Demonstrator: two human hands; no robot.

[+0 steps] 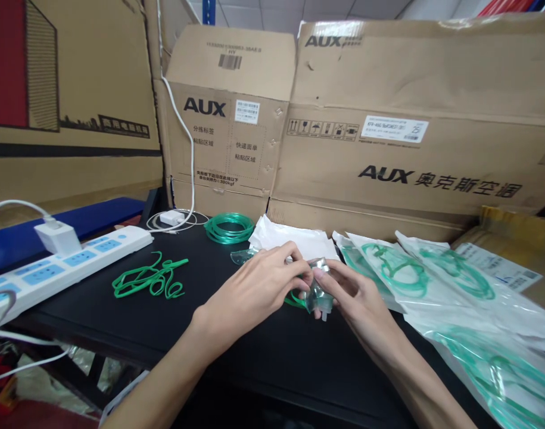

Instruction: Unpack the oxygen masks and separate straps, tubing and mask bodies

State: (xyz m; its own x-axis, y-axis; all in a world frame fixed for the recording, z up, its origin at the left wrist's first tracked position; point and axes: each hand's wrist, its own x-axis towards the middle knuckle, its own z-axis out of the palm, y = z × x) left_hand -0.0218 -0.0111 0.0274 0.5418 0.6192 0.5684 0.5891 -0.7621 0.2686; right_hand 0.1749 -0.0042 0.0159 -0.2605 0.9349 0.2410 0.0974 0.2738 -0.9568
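My right hand (357,292) grips a clear, greenish oxygen mask (317,301) with a shiny metal nose strip, above the black table. The curled fingers of my left hand (263,280) pinch at the mask's left edge; the exact contact is hidden behind them. Below those fingertips shows a piece of green strap (294,300). Partly behind my left hand lies another clear plastic piece (242,256). A loose pile of green elastic straps (149,280) rests on the table to the left. Farther back sits a coil of green tubing (230,229).
White sheets or pouches (294,235) lie behind my hands. Sealed bags with green tubing (460,274) cover the table's right side. At left are a power strip (71,268) with a plugged-in adapter (58,237) and a white cable (189,149). Cardboard boxes (343,149) wall off the back.
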